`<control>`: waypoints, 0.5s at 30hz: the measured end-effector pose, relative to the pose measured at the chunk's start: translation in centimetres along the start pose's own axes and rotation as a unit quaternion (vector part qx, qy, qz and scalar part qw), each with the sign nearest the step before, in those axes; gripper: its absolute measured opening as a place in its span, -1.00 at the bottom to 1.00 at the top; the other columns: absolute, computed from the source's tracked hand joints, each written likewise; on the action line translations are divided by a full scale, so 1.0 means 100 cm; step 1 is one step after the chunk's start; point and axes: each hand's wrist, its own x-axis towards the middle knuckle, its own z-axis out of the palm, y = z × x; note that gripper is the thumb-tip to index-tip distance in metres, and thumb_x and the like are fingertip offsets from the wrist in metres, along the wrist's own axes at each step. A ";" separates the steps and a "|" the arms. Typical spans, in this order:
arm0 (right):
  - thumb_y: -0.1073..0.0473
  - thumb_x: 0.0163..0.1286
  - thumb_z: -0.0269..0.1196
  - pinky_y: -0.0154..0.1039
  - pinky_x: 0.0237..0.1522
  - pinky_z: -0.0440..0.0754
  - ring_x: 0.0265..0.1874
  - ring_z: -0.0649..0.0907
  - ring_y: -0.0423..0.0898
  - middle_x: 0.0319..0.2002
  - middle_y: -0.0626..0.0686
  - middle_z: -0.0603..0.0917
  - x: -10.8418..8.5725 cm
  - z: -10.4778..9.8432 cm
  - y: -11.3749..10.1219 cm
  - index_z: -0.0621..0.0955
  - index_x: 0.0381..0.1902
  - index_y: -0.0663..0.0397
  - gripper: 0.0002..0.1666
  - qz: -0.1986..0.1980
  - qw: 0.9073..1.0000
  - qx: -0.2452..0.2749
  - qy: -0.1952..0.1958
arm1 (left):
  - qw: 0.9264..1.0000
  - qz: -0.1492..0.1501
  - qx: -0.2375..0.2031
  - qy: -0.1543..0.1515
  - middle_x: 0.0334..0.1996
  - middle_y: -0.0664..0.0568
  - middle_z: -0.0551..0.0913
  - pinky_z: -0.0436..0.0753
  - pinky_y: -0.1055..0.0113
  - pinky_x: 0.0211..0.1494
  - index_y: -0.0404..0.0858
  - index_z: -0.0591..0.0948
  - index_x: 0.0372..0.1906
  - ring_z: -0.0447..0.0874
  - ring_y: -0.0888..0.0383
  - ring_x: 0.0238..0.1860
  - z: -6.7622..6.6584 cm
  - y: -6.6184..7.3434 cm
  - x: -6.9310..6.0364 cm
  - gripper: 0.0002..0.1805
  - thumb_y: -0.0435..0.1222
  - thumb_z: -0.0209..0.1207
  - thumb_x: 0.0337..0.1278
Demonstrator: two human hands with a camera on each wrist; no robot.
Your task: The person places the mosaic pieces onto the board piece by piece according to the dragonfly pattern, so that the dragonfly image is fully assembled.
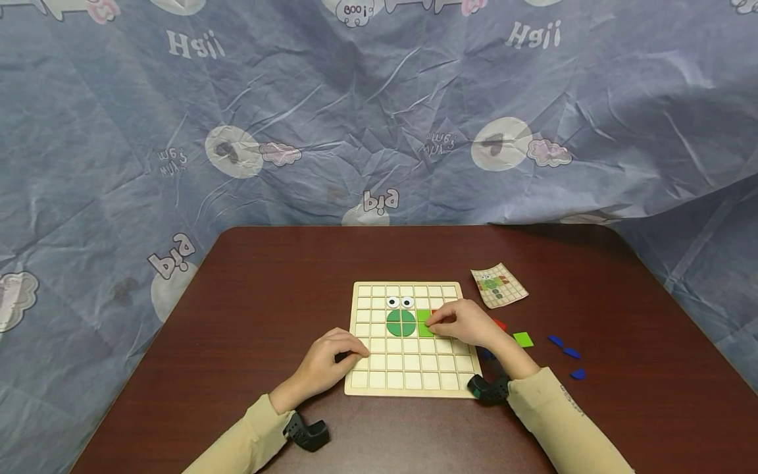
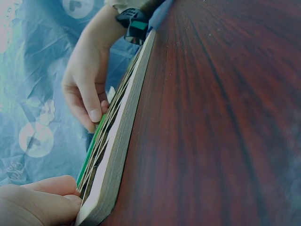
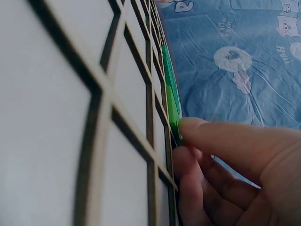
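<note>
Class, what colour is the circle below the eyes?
The circle is dark green, clearest in the head view.

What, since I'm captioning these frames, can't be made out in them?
- Head view: most of the red piece on the board, covered by the right hand.
- Head view: the fine details of the picture card, too small.
- Left wrist view: the rest of the left hand, cut off by the picture's edge.
- Right wrist view: whether the right hand pinches or merely touches the light green piece; the hand itself hides the contact.
</note>
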 end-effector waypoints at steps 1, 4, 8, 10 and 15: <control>0.16 0.21 0.34 -0.24 -0.25 0.59 -0.25 0.64 -0.11 -0.23 -0.05 0.70 0.000 -0.001 0.000 0.75 -0.24 0.01 -0.84 0.000 1.000 0.006 -0.004 | 1.000 0.001 0.000 0.001 -0.29 0.24 0.68 0.56 0.38 -0.07 -0.08 0.72 -0.30 0.55 0.23 -0.17 0.000 0.000 0.000 -0.83 -0.42 0.24 0.10; 0.19 0.25 0.30 -0.23 -0.25 0.59 -0.25 0.64 -0.11 -0.19 -0.01 0.70 -0.001 -0.008 0.002 0.73 -0.19 0.05 -0.82 0.001 1.000 0.026 -0.014 | 1.000 0.002 -0.002 0.002 -0.29 0.23 0.68 0.55 0.38 -0.06 -0.08 0.72 -0.30 0.55 0.23 -0.16 0.001 0.000 0.000 -0.83 -0.42 0.23 0.10; 0.23 0.28 0.25 -0.25 -0.31 0.60 -0.30 0.64 -0.12 -0.21 0.02 0.71 -0.004 -0.023 0.003 0.70 -0.14 0.12 -0.79 0.008 0.999 0.042 -0.019 | 1.000 0.000 -0.003 0.002 -0.29 0.24 0.68 0.55 0.38 -0.06 -0.08 0.72 -0.29 0.55 0.23 -0.17 0.001 -0.001 -0.001 -0.83 -0.41 0.23 0.11; 0.23 0.29 0.25 -0.24 -0.32 0.61 -0.32 0.64 -0.12 -0.23 0.03 0.70 -0.006 -0.031 0.004 0.68 -0.11 0.17 -0.76 0.013 0.999 0.048 -0.019 | 1.000 -0.001 -0.002 0.001 -0.29 0.24 0.68 0.55 0.38 -0.07 -0.08 0.72 -0.29 0.55 0.23 -0.17 0.001 -0.001 -0.001 -0.83 -0.41 0.23 0.11; 0.23 0.27 0.28 -0.25 -0.28 0.62 -0.31 0.64 -0.10 -0.25 0.03 0.69 -0.012 -0.049 0.013 0.63 -0.05 0.27 -0.69 0.024 0.998 0.057 -0.020 | 1.000 -0.002 0.003 0.001 -0.30 0.25 0.67 0.56 0.39 -0.07 -0.07 0.72 -0.30 0.55 0.24 -0.17 0.000 0.000 0.000 -0.83 -0.41 0.23 0.11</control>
